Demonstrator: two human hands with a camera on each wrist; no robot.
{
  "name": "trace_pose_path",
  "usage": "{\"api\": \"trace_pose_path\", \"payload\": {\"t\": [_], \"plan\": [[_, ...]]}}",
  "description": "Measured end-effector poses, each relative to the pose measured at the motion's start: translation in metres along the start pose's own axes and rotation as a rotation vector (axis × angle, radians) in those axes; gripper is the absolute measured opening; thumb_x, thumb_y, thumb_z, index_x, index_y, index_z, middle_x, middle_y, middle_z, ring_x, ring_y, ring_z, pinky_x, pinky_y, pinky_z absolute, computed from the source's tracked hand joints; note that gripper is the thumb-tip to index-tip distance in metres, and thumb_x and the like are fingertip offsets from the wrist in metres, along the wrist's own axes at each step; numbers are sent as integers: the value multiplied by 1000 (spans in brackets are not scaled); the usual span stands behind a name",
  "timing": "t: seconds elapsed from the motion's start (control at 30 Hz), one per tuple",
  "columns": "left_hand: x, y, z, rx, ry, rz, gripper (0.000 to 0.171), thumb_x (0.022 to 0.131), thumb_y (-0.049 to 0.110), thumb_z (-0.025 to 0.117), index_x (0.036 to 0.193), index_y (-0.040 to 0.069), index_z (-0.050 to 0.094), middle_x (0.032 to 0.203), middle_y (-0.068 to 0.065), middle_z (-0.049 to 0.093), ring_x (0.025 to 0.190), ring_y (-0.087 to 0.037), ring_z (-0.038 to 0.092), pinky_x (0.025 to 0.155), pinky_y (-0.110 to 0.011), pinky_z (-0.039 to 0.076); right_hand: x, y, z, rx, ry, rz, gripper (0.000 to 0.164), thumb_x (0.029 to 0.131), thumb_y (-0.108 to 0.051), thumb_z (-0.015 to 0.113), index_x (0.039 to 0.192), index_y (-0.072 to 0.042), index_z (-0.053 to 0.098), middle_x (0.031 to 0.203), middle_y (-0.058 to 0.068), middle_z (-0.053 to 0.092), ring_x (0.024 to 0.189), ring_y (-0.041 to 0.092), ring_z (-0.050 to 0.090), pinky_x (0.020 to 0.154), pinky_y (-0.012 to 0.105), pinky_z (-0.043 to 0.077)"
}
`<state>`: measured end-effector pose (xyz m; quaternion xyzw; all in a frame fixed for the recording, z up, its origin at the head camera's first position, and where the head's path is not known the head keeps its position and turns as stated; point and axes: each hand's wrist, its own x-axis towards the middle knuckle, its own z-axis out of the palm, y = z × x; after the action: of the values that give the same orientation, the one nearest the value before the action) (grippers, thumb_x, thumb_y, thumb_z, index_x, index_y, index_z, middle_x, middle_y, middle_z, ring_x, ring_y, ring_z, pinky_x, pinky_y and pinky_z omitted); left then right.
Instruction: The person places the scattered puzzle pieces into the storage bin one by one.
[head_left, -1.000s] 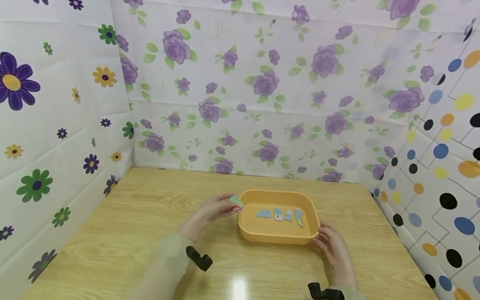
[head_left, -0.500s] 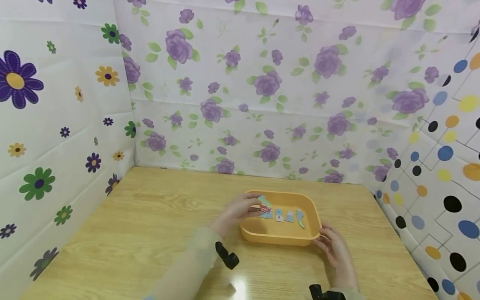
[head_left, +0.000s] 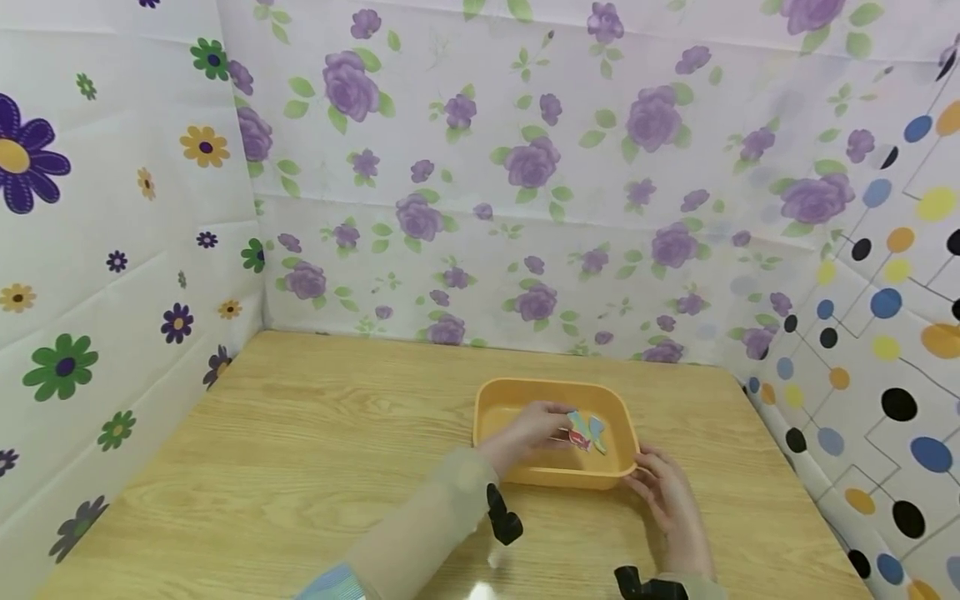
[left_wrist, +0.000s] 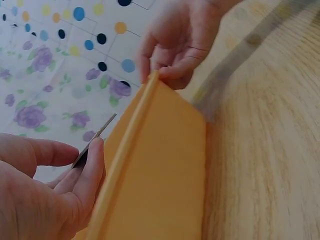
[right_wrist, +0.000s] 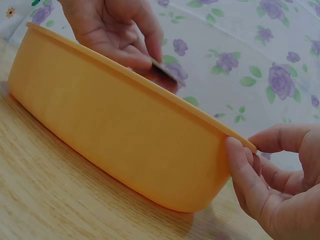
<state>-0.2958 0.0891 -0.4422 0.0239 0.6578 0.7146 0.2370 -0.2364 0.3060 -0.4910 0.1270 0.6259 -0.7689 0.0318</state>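
pinching a card (head_left: pixel 579 435) over the tray (head_left: pixel 525 479), left fingers (left_wrist: pixel 92 165); wrist views hide its face

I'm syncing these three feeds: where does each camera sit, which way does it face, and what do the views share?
Head: high, looking forward and down at the wooden table; both sleeved forearms show.
Left wrist: low beside the orange tray, looking along it; left hand pinches a flat piece.
Right wrist: at table height, facing the tray's outer wall; right hand grips the rim.
All three share the tray and both hands.

Pale beige sleeves (head_left: pixel 420 533), a black clip-like mount (head_left: pixel 504 522) at each wrist.
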Motion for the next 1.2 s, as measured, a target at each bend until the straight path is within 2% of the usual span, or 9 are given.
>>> {"api": "trace_pose_path", "payload": {"t": [0.2,0.5,0.73,1.07,1.2], "plan": [[12,-11,10,56,23,-33,37,92,-2,55,129,-2,60,100,-16,68,84,-21,68,74,-30,60,0,0,0,28,7,9,27,102,-12,46,128,-2,47,96,-6,59,80,7,58,77,17,56],[14,-18,14,188,-2,-43,39,91,-5,58,130,-6,56,112,-16,64,69,-13,61,70,-27,59,-1,-2,3,22,12,4,30,102,-12,47,129,1,46,96,-5,60,79,7,58,76,17,56],[14,-21,18,228,4,-80,38,89,-7,62,127,-7,59,95,-13,68,60,-10,62,68,-26,60,-1,-2,1,11,19,14,36,102,-12,47,135,3,42,97,-5,59,79,7,58,76,17,56],[18,-26,19,252,16,-67,38,88,-7,65,125,-9,59,100,-14,68,79,-25,72,71,-30,61,1,0,1,1,19,-5,29,101,-11,48,128,0,47,96,-5,60,79,7,58,75,17,56],[17,-26,18,314,12,-41,36,89,-2,66,124,-9,59,98,-16,70,86,-27,72,75,-31,60,-1,-1,1,6,19,-2,31,101,-11,47,129,1,47,96,-6,60,78,6,58,75,17,56]]}}
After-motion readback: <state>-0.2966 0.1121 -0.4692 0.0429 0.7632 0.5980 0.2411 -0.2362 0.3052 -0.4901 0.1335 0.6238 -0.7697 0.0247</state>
